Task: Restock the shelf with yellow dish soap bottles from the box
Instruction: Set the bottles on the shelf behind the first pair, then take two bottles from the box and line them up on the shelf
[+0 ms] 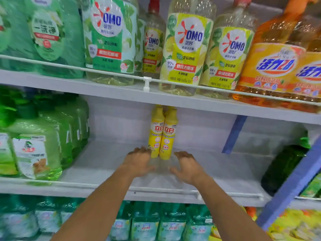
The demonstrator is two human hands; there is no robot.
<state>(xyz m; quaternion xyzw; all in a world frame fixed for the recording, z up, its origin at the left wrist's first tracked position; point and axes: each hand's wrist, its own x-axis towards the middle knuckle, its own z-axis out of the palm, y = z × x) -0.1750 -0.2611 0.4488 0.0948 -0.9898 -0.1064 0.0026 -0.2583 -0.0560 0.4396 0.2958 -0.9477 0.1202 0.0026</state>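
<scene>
Currently two yellow dish soap bottles [156, 136] stand upright on the middle shelf [107, 164], touching side by side and set well back near the rear wall; their red-lettered labels face outward, and their caps reach up to the underside of the upper shelf [104, 94].

Both bare forearms reach in over the front edge of the middle shelf; the left hand [137, 162] lies palm down with its fingers loosely spread and holds nothing; its fingertips sit just beside the foot of the left-hand bottle, though whether they touch it cannot be told. The right hand [188, 166] is likewise palm down, fingers relaxed and apart, empty; its fingertips are near the foot of the right-hand bottle with a small gap showing. Each hand is a little blurred.

To the left on the same shelf stand large green detergent jugs [34, 150] in a row running back; to the far right a dark green bottle [284, 167] leans beside a blue shelf post [291, 185].

On the upper shelf, behind a white wire rail [146, 80], stand a green-labelled OMO bottle [109, 37], yellow-labelled OMO bottles [185, 49] and orange detergent bottles [271, 66]; below, green refill pouches [145, 223] fill the lower shelf.
</scene>
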